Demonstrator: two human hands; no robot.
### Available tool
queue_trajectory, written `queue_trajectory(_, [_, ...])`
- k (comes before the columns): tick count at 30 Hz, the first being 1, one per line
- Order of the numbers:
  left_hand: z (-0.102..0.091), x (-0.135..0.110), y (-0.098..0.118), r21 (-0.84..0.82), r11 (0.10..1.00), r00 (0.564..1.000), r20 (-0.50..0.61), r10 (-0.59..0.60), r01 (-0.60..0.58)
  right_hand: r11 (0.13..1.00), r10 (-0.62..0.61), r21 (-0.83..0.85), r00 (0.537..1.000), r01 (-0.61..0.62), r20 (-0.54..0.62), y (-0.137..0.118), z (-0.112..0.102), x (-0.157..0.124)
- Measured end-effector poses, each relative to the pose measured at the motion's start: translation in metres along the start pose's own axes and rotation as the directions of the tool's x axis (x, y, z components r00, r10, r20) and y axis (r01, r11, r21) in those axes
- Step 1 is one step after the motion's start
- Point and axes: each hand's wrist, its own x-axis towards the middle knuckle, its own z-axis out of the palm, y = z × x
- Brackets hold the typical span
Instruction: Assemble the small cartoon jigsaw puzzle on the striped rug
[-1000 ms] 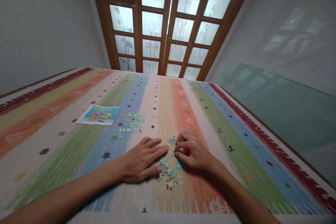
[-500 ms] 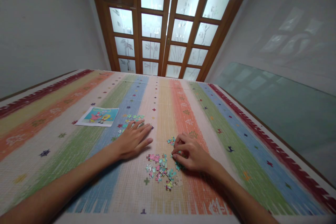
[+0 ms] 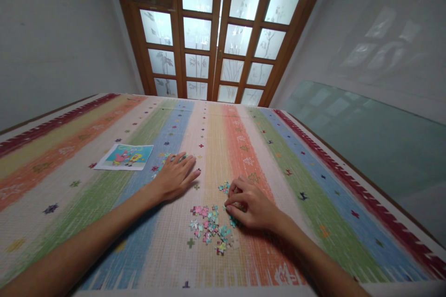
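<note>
My left hand (image 3: 177, 176) lies with its fingers spread over a group of jigsaw pieces, which it largely covers. Only a few pieces (image 3: 163, 155) peek out around its fingertips. To the right, my right hand (image 3: 249, 202) has thumb and fingers bent together in a pinch at a small cluster of pieces (image 3: 224, 187). Whatever is between those fingertips is too small or hidden to make out. A loose pile of pink, teal and yellow jigsaw pieces (image 3: 209, 225) lies on the cloth, just left of and nearer than my right hand.
A printed cartoon picture (image 3: 125, 157) lies flat beyond my left forearm. Beneath everything is a striped tablecloth (image 3: 299, 241) with woven motifs. Wooden doors with frosted panes (image 3: 216, 32) stand behind the table. A pale green glass panel (image 3: 365, 130) is along the right wall.
My left hand has shifted slightly forward and left over the pieces there. My right hand keeps its pinch in nearly the same place. The whole view has drifted a little.
</note>
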Motion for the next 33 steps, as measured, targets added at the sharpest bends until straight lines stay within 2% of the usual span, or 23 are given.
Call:
queue_trajectory(5, [0.003,-0.002,-0.001,0.012,1.000,1.000,-0.010,-0.010,0.010,1.000,-0.020,-0.010,1.000,0.019,-0.014,0.002,0.001,-0.001])
queue_trajectory(9, [-0.005,-0.006,0.006,-0.006,1.000,0.995,-0.099,0.017,-0.017,0.999,-0.027,-0.032,1.000,0.027,-0.004,0.002,0.001,-0.001])
queue_trajectory(11, [-0.013,-0.011,0.016,-0.054,0.994,0.981,-0.173,0.083,-0.094,0.998,-0.031,-0.057,0.999,0.031,-0.007,0.000,0.001,0.000])
queue_trajectory(13, [-0.022,-0.015,0.029,-0.138,0.957,0.950,-0.222,0.221,-0.255,0.995,-0.029,-0.099,1.000,0.029,0.003,-0.002,0.002,0.000])
queue_trajectory(16, [-0.032,-0.021,0.052,-0.237,0.840,0.869,-0.225,0.441,-0.488,0.985,-0.019,-0.171,0.999,0.024,0.032,-0.005,0.005,0.001])
queue_trajectory(18, [-0.035,-0.023,0.064,-0.258,0.816,0.855,-0.185,0.484,-0.518,0.981,-0.022,-0.194,0.999,0.028,0.032,-0.005,0.007,0.001])
queue_trajectory(21, [-0.034,-0.025,0.070,-0.254,0.835,0.872,-0.126,0.473,-0.489,0.984,-0.034,-0.177,0.999,0.031,-0.013,-0.001,0.008,0.001])
queue_trajectory(24, [-0.029,-0.025,0.065,-0.206,0.875,0.899,-0.085,0.430,-0.438,0.986,-0.033,-0.162,0.997,0.021,-0.074,0.006,0.007,0.000])
queue_trajectory(29, [-0.021,-0.024,0.050,-0.067,0.966,0.966,-0.089,0.245,-0.251,0.986,-0.050,-0.167,0.989,0.027,-0.136,0.011,0.006,-0.001])
queue_trajectory(33, [-0.012,-0.023,0.037,0.043,0.989,0.985,-0.095,0.143,-0.140,0.985,-0.055,-0.172,0.988,0.030,-0.143,0.011,0.006,-0.001])
